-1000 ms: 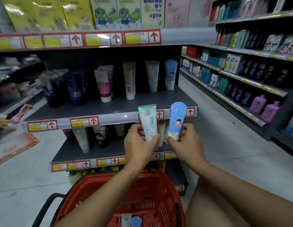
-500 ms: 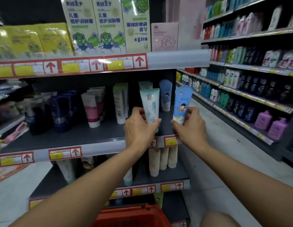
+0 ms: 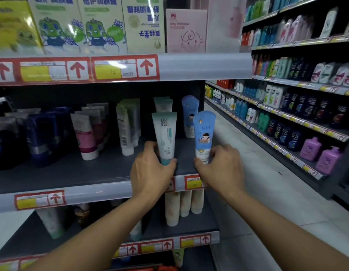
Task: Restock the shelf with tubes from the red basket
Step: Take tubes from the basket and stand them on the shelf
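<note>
Shop aisle, dark grey shelf (image 3: 72, 173): near its front right corner, left hand (image 3: 150, 173) grips a smooth teal-capped tube (image 3: 164, 137) upright, right hand (image 3: 222, 169) a rounded blue tube (image 3: 203, 136). Red basket (image 3: 162, 268) barely visible, cut off at bottom edge.

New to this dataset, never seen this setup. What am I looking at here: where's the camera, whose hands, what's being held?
There is no robot. A person wears one wide-angle camera on the head, looking forward and down, so both forearms reach in from the bottom of the picture. The left hand grips a white and teal tube near its cap; the right hand grips a blue tube with a cartoon child on it. Both tubes are upright, cap down, at the front of the grey middle shelf, in front of matching tubes further back. More tubes stand to the left. A sliver of the red basket shows at the bottom edge.
</note>
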### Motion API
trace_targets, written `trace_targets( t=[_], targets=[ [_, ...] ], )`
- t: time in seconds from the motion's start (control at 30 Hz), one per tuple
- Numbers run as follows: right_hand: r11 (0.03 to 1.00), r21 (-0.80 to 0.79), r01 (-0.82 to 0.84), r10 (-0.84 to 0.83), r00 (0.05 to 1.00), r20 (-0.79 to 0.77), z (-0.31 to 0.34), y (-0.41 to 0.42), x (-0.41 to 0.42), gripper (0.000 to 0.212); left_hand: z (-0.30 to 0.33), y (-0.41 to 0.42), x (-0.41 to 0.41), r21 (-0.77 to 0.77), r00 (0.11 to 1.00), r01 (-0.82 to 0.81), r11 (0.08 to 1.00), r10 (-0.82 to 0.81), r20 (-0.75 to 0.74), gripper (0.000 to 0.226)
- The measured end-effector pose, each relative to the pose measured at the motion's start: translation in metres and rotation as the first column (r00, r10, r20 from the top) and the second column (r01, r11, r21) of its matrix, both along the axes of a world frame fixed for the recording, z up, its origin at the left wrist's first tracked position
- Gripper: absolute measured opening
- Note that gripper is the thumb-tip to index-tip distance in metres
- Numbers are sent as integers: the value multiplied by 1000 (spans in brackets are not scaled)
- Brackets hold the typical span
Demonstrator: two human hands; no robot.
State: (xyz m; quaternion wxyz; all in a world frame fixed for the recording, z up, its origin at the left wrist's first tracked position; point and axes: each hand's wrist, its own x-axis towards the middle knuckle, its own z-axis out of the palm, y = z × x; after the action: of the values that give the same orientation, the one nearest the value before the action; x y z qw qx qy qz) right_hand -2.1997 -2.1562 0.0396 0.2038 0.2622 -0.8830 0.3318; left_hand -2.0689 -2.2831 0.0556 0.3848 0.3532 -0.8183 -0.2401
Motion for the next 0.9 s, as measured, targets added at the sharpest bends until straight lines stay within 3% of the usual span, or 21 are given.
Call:
trace_targets(
  t=[0.13,0.27,0.6,0.9],
  targets=[
    [994,99,-42,25,985,170,12,-14,-22,54,11,-12,-16,71,993,-24,997,15,118,52],
    [985,159,-61,19,967,254,26,-33,-38,50,20,-29,-37,93,977,-56,994,36,209,59],
    [987,161,-8,-30,973,229,29,-73,-70,60,26,-55,-76,123,960,-89,988,52,276,68],
    [975,211,-64,31,987,156,16,-76,-81,59,13,-61,-82,122,979,-49,991,23,204,61]
  ],
)
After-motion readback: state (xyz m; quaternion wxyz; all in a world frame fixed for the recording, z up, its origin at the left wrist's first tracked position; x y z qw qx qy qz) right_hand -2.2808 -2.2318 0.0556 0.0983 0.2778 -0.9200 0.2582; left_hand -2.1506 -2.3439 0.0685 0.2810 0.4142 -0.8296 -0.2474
